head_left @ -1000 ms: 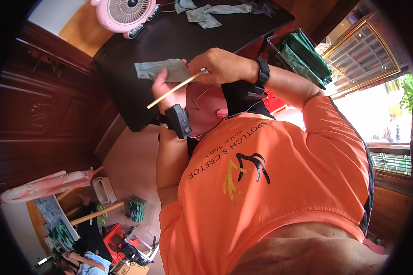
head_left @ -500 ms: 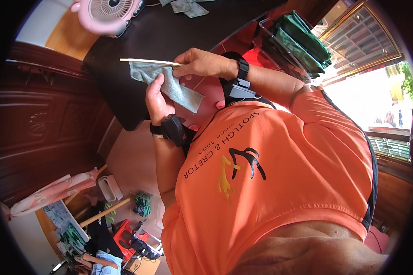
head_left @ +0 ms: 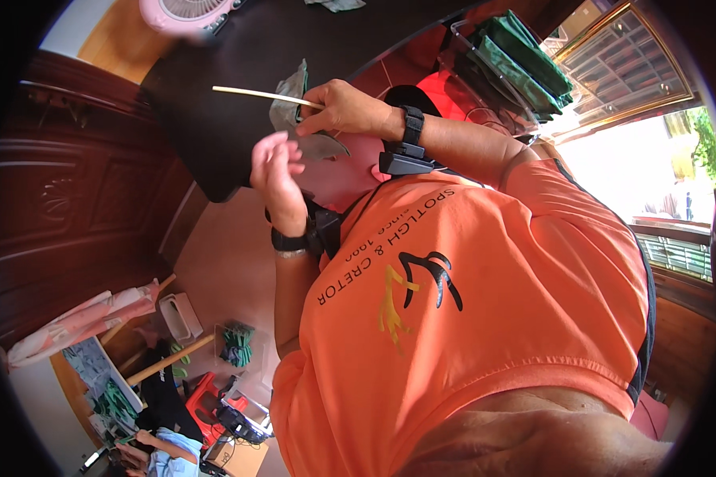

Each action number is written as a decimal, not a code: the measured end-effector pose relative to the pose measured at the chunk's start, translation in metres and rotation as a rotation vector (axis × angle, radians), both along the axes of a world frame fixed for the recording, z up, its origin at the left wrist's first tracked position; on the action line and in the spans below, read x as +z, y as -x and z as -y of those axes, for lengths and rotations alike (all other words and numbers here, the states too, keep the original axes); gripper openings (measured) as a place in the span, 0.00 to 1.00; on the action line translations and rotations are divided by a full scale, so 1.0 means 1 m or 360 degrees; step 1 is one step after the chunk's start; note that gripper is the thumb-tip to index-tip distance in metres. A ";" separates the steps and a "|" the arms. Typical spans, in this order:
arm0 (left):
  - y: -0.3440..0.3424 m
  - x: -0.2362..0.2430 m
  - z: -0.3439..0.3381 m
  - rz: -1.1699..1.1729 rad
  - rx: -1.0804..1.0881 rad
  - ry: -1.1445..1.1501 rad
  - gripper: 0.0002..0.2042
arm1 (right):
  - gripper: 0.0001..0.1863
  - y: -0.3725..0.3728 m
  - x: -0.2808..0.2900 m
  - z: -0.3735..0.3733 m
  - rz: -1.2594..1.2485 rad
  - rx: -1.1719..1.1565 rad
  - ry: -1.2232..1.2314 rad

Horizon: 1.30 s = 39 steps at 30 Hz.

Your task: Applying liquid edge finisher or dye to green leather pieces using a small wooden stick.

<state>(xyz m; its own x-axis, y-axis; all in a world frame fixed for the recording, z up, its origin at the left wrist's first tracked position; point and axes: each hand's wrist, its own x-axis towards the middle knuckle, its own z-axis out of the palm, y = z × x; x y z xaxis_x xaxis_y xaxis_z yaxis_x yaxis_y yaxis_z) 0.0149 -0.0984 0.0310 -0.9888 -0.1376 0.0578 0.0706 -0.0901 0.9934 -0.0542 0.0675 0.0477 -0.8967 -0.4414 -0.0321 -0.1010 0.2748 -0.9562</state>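
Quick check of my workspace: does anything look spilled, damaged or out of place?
Nothing clearly stands out. The right hand holds the pale stick and crumpled grey cloth; I see no spill or damage.

Head view, taken from the left of two fisheye cameras worn side by side. Lens is aimed down: neck (head_left: pixel 533 433) caught very close at lower edge, shirt (head_left: pixel 501 302) near, filling the middle. Left hand (head_left: pixel 280 179) and right hand (head_left: pixel 346 110) are framed farther off, above centre; table (head_left: pixel 203 111) is cut by top edge. Straight lines, as on the wooden panel (head_left: pixel 79 187), are bent toward the dark rim.
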 end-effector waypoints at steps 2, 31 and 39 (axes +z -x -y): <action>0.008 -0.004 -0.012 0.0012 -0.0108 -0.0157 0.13 | 0.11 -0.007 -0.003 0.003 0.0054 0.0068 0.0071; 0.048 0.004 -0.023 -0.0427 0.0316 0.0545 0.07 | 0.08 -0.008 0.008 0.002 -0.0991 0.0042 -0.0033; 0.041 -0.002 -0.021 0.0160 0.0094 -0.0674 0.15 | 0.07 -0.008 0.005 0.001 -0.1033 -0.0206 -0.0281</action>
